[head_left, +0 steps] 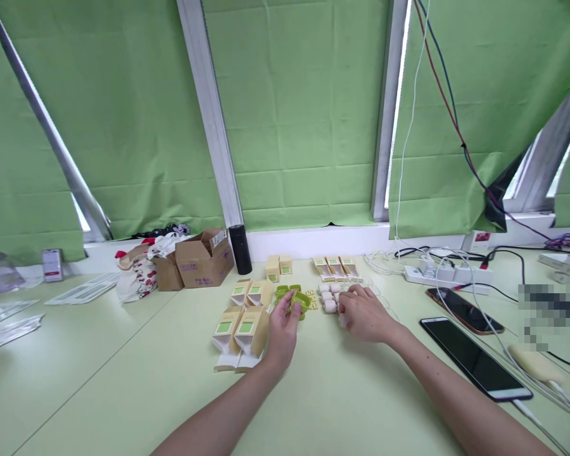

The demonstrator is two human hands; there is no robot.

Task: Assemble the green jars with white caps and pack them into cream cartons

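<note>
My left hand (284,326) holds a small green tray (303,300) between thumb and fingers, above more green trays (283,290). My right hand (363,313) is at the right edge of a group of small white blocks (330,305), fingers bent down and together; whatever they grip is hidden. Small yellowish pieces (313,300) lie between the trays and the white blocks. Left of my left hand stand several beige cartons (253,328) with green labels and open white flaps. Two smaller beige boxes (278,266) and three open cartons (335,268) stand farther back.
At the back left are a cardboard box (204,263), a black cylinder (240,249) and a patterned cloth bag (140,275). Phones (475,358), cables and a white power strip (449,277) occupy the right. Papers (83,291) and an upright phone (52,265) are at left.
</note>
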